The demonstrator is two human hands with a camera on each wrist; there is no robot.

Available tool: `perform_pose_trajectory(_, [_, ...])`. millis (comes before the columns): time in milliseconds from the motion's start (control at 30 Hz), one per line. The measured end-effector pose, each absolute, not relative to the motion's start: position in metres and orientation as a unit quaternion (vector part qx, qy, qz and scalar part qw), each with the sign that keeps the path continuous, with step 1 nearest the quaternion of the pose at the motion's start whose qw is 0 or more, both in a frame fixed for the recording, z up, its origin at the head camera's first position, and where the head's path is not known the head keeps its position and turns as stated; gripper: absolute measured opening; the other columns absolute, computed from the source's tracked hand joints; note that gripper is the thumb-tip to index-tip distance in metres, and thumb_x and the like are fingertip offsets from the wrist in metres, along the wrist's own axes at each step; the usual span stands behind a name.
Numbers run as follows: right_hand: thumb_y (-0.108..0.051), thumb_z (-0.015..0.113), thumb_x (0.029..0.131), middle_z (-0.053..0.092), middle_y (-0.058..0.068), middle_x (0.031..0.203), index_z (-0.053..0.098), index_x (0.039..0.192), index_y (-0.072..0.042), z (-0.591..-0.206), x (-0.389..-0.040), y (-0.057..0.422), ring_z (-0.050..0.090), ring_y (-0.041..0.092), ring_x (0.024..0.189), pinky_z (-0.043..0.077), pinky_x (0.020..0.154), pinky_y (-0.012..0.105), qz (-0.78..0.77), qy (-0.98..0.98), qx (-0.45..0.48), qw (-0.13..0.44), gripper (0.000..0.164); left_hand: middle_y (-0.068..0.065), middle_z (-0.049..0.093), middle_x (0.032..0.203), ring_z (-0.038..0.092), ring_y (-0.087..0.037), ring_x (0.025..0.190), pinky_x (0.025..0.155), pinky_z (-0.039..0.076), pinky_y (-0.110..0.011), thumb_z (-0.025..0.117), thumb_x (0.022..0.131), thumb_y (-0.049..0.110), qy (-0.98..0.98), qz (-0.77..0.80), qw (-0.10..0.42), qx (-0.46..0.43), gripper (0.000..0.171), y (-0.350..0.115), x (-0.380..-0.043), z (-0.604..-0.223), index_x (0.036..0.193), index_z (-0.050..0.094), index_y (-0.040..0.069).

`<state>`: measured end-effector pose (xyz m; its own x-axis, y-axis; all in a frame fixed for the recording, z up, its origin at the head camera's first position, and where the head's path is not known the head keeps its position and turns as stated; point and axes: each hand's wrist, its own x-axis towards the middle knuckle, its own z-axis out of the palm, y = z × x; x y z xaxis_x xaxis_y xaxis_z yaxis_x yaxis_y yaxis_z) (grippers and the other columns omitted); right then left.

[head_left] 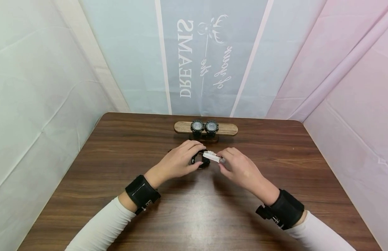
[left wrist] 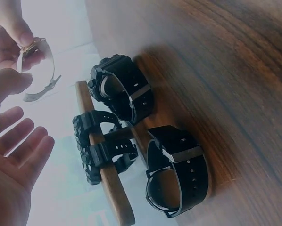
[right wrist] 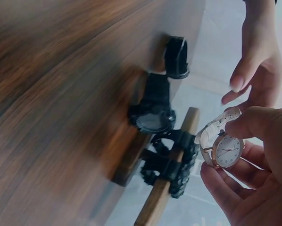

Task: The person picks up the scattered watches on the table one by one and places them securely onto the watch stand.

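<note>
My right hand (head_left: pixel 242 169) pinches a wristwatch with a white strap (head_left: pixel 211 157) between thumb and fingers. In the right wrist view the watch's round white dial (right wrist: pixel 228 151) has a rose-gold rim, and its strap forms a loop. My left hand (head_left: pixel 179 161) is beside that strap, its fingers apart and gently bent; in the left wrist view its thumb is close to the loop, and I cannot tell whether they touch. Below the hands, a chunky black watch (left wrist: pixel 122 87) stands on the table. A second black watch (left wrist: pixel 193 174) stands nearby, mostly hidden by my left hand in the head view.
Behind the hands is a wooden watch stand (head_left: pixel 226 129) whose horizontal bar carries two black digital watches (head_left: pixel 197 126), side by side near its middle. The brown wooden table (head_left: pixel 143 139) reaches back to a pale printed curtain (head_left: pixel 212 69), with white cloth on both sides.
</note>
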<state>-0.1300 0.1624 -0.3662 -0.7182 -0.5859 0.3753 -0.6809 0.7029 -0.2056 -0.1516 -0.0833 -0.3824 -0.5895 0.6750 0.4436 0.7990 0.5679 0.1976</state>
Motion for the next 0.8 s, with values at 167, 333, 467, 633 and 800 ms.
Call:
perform_pose_trajectory(167, [-0.015,0.067,0.082,0.06,-0.004,0.097,0.063,0.104,-0.012,-0.362,-0.124,0.16,0.053,0.009,0.084,0.047,0.066,0.026,0.172,-0.91,0.349,0.142,0.023,0.0,0.051,0.124,0.047,-0.012,0.115,0.089,0.045,-0.025,0.062,0.089,0.027,-0.863,-0.2,0.168,-0.432,0.042,-0.082,-0.15,-0.38,0.126,0.052,0.011])
perform_pose_trajectory(333, [-0.015,0.066,0.082,0.06,-0.005,0.097,0.063,0.104,-0.014,-0.359,-0.12,0.159,0.052,0.007,0.084,0.046,0.066,0.025,0.18,-0.909,0.349,0.14,0.022,0.0,0.053,0.12,0.049,-0.011,0.111,0.089,0.045,-0.025,0.063,0.089,0.026,-0.853,-0.209,0.179,-0.443,0.037,-0.081,-0.149,-0.377,0.122,0.055,0.01])
perform_pose_trajectory(467, [-0.016,0.067,0.082,0.06,-0.005,0.096,0.063,0.105,-0.014,-0.358,-0.118,0.158,0.053,0.007,0.085,0.046,0.066,0.025,0.183,-0.909,0.35,0.136,0.023,0.002,0.054,0.118,0.049,-0.01,0.109,0.087,0.045,-0.024,0.062,0.089,0.025,-0.849,-0.214,0.183,-0.448,0.034,-0.082,-0.149,-0.377,0.119,0.056,0.01])
perform_pose_trajectory(633, [-0.017,0.067,0.083,0.06,-0.006,0.097,0.063,0.106,-0.014,-0.358,-0.115,0.158,0.054,0.006,0.085,0.047,0.066,0.025,0.187,-0.91,0.347,0.129,0.024,0.003,0.054,0.116,0.049,-0.008,0.107,0.085,0.046,-0.024,0.062,0.089,0.024,-0.843,-0.223,0.184,-0.454,0.03,-0.082,-0.148,-0.378,0.116,0.058,0.011])
perform_pose_trajectory(800, [-0.017,0.067,0.083,0.061,-0.005,0.099,0.063,0.108,-0.014,-0.358,-0.113,0.158,0.056,0.007,0.086,0.048,0.067,0.026,0.191,-0.911,0.345,0.123,0.025,0.003,0.055,0.114,0.05,-0.008,0.105,0.083,0.046,-0.023,0.061,0.09,0.023,-0.837,-0.229,0.185,-0.461,0.027,-0.083,-0.147,-0.378,0.114,0.059,0.011])
